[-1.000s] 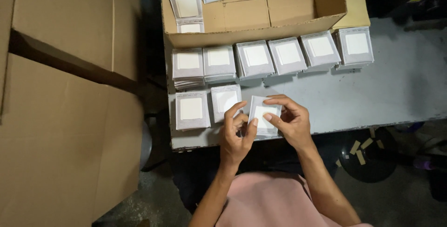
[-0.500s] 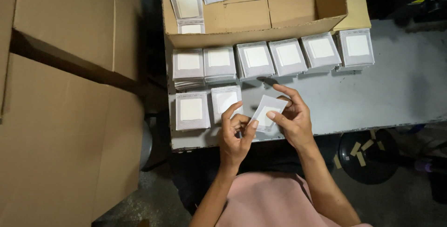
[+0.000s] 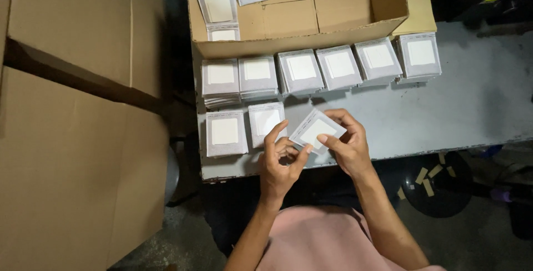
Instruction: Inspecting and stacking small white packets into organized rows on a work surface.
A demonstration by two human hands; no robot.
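- Large closed cardboard boxes (image 3: 72, 137) fill the whole left side of the scene, stacked beside the table.
- A grey table (image 3: 472, 104) runs from the middle to the right, its near edge just in front of the person.
- An open cardboard box (image 3: 338, 4) stands on the far part of the table; a few flat packets lie in its far left corner.
- A row of six packet stacks (image 3: 319, 68), grey with pale square centres, sits on the table right against the near wall of that box.
- Two more stacks (image 3: 244, 129) lie nearer, at the left end of the table, just left of the hands.
- The right hand (image 3: 347, 146) holds a single square packet (image 3: 316, 130) above the table's near edge, tilted like a diamond, with fingers along its far right side and the thumb on its near edge.
- The left hand (image 3: 283, 162) is just beside it, fingers loosely curled, thumb tip touching the packet's near corner and forefinger raised by its left corner; it grasps nothing firmly.
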